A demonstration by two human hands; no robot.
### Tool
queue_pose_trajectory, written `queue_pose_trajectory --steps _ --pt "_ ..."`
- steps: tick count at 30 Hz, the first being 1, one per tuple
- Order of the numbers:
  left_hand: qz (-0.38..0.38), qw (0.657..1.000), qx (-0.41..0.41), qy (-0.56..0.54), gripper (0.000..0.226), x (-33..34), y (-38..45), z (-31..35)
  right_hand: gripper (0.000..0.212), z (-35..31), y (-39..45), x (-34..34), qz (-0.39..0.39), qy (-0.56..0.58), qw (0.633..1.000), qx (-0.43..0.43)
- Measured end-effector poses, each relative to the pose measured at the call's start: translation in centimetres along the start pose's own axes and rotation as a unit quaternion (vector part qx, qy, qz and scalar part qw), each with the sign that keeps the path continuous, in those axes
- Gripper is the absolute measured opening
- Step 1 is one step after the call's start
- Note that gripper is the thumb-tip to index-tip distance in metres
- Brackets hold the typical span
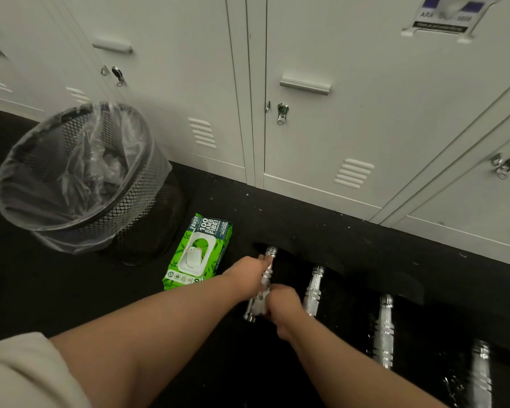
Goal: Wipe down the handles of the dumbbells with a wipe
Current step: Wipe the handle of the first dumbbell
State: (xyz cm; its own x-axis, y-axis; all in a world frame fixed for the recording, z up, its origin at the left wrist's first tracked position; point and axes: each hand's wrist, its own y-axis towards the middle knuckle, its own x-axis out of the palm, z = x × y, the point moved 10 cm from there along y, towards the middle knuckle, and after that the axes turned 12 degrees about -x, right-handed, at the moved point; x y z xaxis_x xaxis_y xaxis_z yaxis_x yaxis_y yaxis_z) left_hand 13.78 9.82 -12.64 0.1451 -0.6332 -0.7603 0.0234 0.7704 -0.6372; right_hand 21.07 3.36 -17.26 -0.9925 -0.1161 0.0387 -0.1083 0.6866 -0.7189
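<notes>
On the black floor by the white lockers (pixel 365 83), the left hand (pixel 249 273) grips the first shiny silver dumbbell handle (pixel 262 285). The right hand (pixel 283 304) squeezes a white wipe (pixel 259 308) around it. I think wiping has just begun; three handles wait.

Person observed from above, both arms in view. Left hand (pixel 249 273) and right hand (pixel 284 304) are bare: no gloves, rings, watch or wristbands visible. Both forearms uncovered to the frame edge. A loose, short, pale beige sleeve (pixel 21 372) of soft fabric covers the left upper arm; no print discernible on it
</notes>
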Motion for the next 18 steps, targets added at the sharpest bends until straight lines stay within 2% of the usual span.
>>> queue_pose_trajectory --steps 2,4,6,8,11,13,15,17,18 --pt "-0.001 1.000 0.000 0.003 0.066 -0.1 -0.2 0.3 0.029 0.5 -0.2 -0.4 0.013 -0.044 0.999 -0.019" --pt "0.001 1.000 0.002 -0.022 0.063 -0.1 -0.4 0.5 0.029 -0.7 -0.4 -1.5 0.060 -0.055 0.995 -0.052" --pt "0.015 0.995 -0.003 -0.097 0.057 -0.5 -0.7 0.3 0.033 -3.7 -0.7 -2.8 0.120 -0.065 0.983 -0.120" --pt "0.039 0.982 -0.023 -0.181 0.053 -0.9 -1.1 -0.5 0.039 -6.7 -0.8 -3.0 0.144 -0.112 0.966 -0.185" --pt "0.058 0.964 -0.080 -0.247 0.058 -0.5 -1.4 -2.1 0.030 -8.3 0.3 -1.5 0.092 -0.224 0.945 -0.222" --pt "0.045 0.959 -0.097 -0.262 0.065 -0.1 -1.5 -2.5 0.031 -8.6 0.6 -0.1 0.031 -0.350 0.901 -0.252" --pt "0.029 0.958 -0.090 -0.272 0.074 0.2 -1.6 -2.7 0.036 -8.1 0.4 0.8 -0.004 -0.440 0.857 -0.269" --pt "-0.004 0.948 -0.067 -0.311 0.077 0.6 -1.7 -2.7 0.035 -7.1 -0.1 1.3 -0.028 -0.467 0.840 -0.275" --pt "-0.035 0.930 -0.060 -0.360 0.077 1.3 -1.6 -2.8 0.034 -6.3 -0.4 1.7 -0.046 -0.483 0.831 -0.272"
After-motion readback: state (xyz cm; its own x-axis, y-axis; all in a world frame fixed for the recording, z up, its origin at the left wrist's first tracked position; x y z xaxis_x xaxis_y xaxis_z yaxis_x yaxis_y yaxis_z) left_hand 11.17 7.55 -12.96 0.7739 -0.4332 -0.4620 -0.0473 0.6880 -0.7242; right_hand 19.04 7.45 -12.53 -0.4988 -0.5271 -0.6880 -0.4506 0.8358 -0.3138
